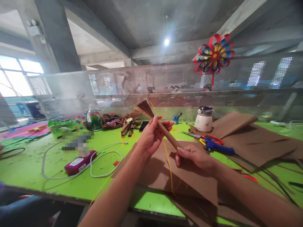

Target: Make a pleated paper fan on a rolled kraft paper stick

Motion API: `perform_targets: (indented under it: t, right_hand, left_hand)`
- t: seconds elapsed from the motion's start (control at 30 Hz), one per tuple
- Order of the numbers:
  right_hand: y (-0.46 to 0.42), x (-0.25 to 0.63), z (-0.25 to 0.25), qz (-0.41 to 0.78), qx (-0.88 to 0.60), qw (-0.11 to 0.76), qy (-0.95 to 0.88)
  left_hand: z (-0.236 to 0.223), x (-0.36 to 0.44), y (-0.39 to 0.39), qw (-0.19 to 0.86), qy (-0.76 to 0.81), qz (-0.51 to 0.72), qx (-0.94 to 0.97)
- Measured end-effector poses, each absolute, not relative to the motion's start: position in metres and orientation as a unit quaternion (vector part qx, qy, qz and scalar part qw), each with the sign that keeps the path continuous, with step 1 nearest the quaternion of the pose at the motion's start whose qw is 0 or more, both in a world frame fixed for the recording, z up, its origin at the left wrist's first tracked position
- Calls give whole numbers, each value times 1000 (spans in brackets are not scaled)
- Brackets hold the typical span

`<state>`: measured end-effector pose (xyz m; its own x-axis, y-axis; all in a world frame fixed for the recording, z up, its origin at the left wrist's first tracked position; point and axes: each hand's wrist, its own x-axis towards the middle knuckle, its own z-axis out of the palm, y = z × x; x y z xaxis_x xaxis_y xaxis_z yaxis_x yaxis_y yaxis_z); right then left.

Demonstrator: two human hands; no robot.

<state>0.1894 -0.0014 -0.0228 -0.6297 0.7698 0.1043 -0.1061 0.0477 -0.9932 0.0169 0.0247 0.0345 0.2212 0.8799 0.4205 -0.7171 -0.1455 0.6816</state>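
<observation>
Between my hands is a small broom made of brown paper (pixel 168 136), with a rolled handle and a pleated, fanned head tilted up to the left. My left hand (pixel 152 134) pinches it just below the fan, thumb on top. At the handle's lower end, my right hand (pixel 193 156) grips with thumb and fingers. Yellow string (pixel 169 160) loops around the fan and hangs down from near the handle. Under my hands lie brown paper sheets (pixel 153 173). Behind my left hand, a bundle of similar rolled brown paper pieces (pixel 130 124) rests on the table.
On the green table (pixel 28 167) stand a purple box (pixel 77 165) with a white cable (pixel 104 175) and a cream thermos (pixel 204 119). To the right are a blue glue gun (pixel 217 145), red-handled scissors (pixel 213 138) and more brown paper (pixel 258 142). A perforated screen (pixel 146 85) rises behind.
</observation>
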Motion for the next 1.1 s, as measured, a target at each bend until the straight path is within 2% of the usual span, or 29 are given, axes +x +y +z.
perform_targets:
  t: [0.2,0.57,0.7,0.9,1.1]
  right_hand:
    - [-4,196,-19,517,-274,351,-731]
    - [-7,209,-23,504,-291,357,-731]
    - [-8,212,-22,510,-289,358,-727]
    - [-10,212,-23,499,-305,313,-748]
    - [-11,209,-23,522,-315,323,-724]
  left_hand:
    - [32,22,18,666,92,584,455]
    - [32,23,13,629,105,551,538]
    - [32,20,19,571,158,588,551]
    - [33,5,36,483,230,698,476]
    - [36,1,30,457,212,709,493]
